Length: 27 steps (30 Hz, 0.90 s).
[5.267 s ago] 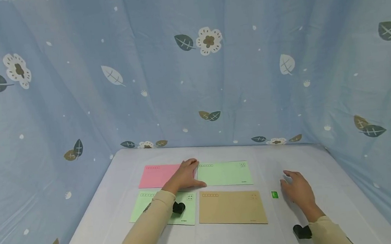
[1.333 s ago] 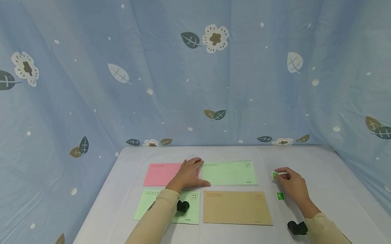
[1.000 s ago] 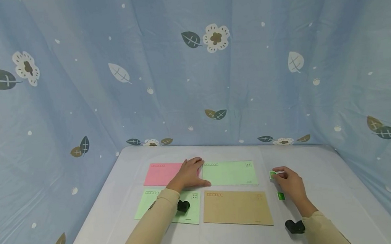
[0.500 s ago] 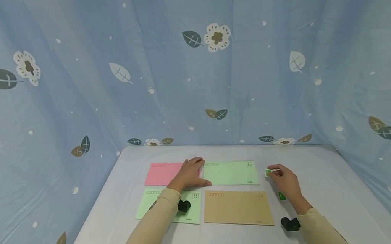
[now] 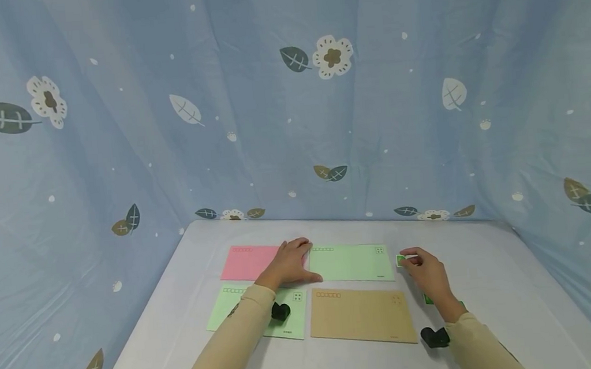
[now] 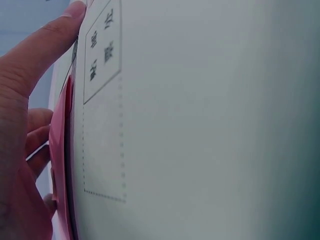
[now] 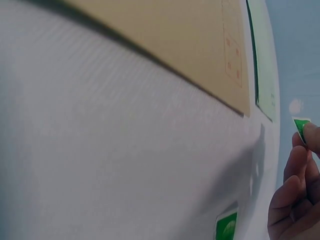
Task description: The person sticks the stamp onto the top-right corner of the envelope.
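My right hand (image 5: 429, 275) pinches a small green stamp (image 5: 400, 261) with a white border between thumb and fingertips, just right of the upper green envelope (image 5: 351, 264). The right wrist view also shows this stamp (image 7: 301, 127) above the table. Relaxed fingers of my left hand (image 5: 290, 264) rest on the pink envelope (image 5: 246, 262), its thumb reaching the upper green envelope's left side. Under the left forearm lies another green envelope (image 5: 291, 318). A brown envelope (image 5: 360, 316) lies to its right. A second stamp (image 5: 428, 299) lies on the table, partly behind the right hand.
A further bit of green (image 5: 461, 304) shows beside the right wrist. Black wrist cameras hang at both wrists, the right camera (image 5: 435, 337) close by the brown envelope's corner. A blue patterned curtain (image 5: 249, 124) rises behind the white table (image 5: 147, 358).
Five seconds ago the right hand held nothing beside a stamp on the table. It has since taken a stamp and moved left toward the upper green envelope. The left hand stays put.
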Available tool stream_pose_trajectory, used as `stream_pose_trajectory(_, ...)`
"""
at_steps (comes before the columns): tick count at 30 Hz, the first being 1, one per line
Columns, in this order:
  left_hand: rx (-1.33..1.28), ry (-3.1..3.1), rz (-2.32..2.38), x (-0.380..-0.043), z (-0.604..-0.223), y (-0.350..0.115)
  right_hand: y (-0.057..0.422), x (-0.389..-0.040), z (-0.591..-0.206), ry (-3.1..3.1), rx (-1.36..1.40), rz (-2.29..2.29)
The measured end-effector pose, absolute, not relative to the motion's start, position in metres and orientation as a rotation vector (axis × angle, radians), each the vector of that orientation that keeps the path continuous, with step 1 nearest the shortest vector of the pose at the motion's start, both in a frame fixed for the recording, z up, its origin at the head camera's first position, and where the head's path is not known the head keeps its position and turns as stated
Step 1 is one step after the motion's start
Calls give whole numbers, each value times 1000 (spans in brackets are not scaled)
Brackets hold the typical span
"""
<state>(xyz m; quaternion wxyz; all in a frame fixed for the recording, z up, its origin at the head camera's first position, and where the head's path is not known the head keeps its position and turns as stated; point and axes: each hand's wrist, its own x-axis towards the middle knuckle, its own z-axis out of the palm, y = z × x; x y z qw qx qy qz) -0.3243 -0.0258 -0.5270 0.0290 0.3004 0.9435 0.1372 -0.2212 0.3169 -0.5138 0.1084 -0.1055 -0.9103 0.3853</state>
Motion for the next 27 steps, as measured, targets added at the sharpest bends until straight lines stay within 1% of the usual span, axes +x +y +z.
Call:
stream_pose_trajectory(13, 954, 2921, 421, -324, -526, -27, 304, -232, -513, -2683, -295, 1162)
stream_pose_trajectory(27, 952, 2929, 392, -325, -529, -28, 293, -245, -521, -2684, -309, 1167)
